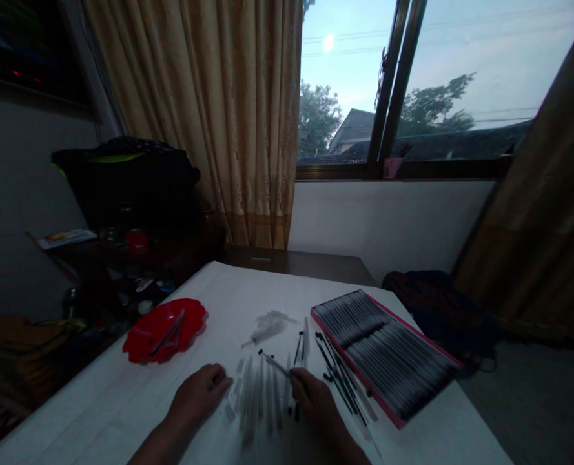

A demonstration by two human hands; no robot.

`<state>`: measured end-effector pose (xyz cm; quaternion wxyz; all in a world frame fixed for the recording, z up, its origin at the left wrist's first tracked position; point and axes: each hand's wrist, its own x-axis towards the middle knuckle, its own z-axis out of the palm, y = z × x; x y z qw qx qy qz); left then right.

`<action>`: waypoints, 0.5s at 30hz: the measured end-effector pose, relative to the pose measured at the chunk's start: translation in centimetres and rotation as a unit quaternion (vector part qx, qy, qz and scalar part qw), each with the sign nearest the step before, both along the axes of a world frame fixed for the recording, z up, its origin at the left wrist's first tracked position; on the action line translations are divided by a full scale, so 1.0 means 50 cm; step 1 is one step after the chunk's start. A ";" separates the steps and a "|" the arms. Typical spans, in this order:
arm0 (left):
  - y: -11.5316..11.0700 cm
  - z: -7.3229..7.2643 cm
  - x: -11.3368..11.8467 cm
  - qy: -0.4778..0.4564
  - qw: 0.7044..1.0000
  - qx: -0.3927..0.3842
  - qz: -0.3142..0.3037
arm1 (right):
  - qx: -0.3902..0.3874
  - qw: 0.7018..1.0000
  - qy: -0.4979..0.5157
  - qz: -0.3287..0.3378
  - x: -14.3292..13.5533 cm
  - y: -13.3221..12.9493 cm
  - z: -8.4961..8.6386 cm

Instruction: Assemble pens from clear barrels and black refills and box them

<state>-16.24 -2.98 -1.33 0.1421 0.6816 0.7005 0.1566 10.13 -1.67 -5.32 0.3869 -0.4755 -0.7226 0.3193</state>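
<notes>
My right hand (313, 397) grips a slim pen (277, 365), clear with a dark tip, pointing up and left. Near the left side of a row of clear tubes, like pen barrels (260, 394), my left hand (199, 391) rests with fingers curled and thumb against them; anything inside is hidden. Behind the hands lies a loose pile of small translucent pieces (270, 326). Several thin black sticks, like refills (342, 374), are scattered beside my right hand. Next to them, a red-edged tray (355, 363) holds two rows of pens (407, 368).
A red scalloped plate (144, 323) with a few clear pieces stands on the left of the white-covered table (228, 284). Beyond the left edge is a cluttered dark stand (184, 248). Dark cloth (427, 303) lies past the right edge; curtains and a window are behind.
</notes>
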 end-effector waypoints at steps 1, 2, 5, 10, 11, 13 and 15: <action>-0.006 -0.006 0.005 0.020 1.000 -0.002 0.007 | 0.002 1.000 0.006 -0.005 0.005 -0.004 -0.009; -0.010 -0.012 0.011 0.034 0.999 -0.002 0.016 | 0.007 1.000 0.009 -0.010 0.007 -0.008 -0.017; -0.008 -0.020 0.021 0.039 0.999 -0.014 0.036 | 0.036 0.999 0.005 -0.020 0.006 -0.017 -0.032; -0.004 -0.013 0.014 -0.093 0.995 -0.017 0.026 | 0.090 0.995 -0.031 0.002 -0.005 -0.022 -0.032; -0.007 -0.009 0.016 -0.121 0.993 -0.009 0.016 | 0.093 0.995 -0.041 0.007 -0.008 -0.023 -0.029; -0.014 -0.001 0.026 -0.163 0.987 0.001 -0.010 | 0.094 0.994 -0.058 0.015 -0.012 -0.025 -0.020; -0.019 0.004 0.041 -0.205 0.978 0.000 -0.029 | 0.093 0.993 -0.072 0.021 -0.016 -0.028 -0.010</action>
